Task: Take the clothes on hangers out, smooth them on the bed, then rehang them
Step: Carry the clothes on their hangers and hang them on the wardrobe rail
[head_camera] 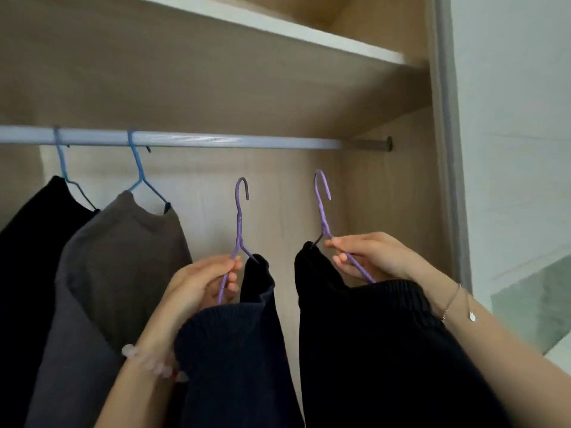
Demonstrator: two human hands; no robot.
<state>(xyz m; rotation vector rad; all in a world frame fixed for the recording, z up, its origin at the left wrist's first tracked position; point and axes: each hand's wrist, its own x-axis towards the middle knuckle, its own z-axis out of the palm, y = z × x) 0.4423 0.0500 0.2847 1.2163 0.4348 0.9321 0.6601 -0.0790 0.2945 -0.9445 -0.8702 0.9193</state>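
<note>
Left hand (197, 282) curls round the lower wire of a purple hanger (238, 230) carrying a navy ribbed top (234, 350). R hand (377, 257) pinches the arm of a second purple hanger (323, 208) w/ a black ribbed top (386, 350). We see both hooks off the rail (216, 140), held just below its right half, apart from each other. At the rail's left end, a blue hanger (61, 159) holds a black garment (27, 257); the next blue hanger (137, 168) holds a grey-brown garment (117, 257), the two garments touching. Bead bracelet (148, 362) on L wrist, thin chain (452, 301) on R. Shelf (278, 29) sits above the rail.
</note>
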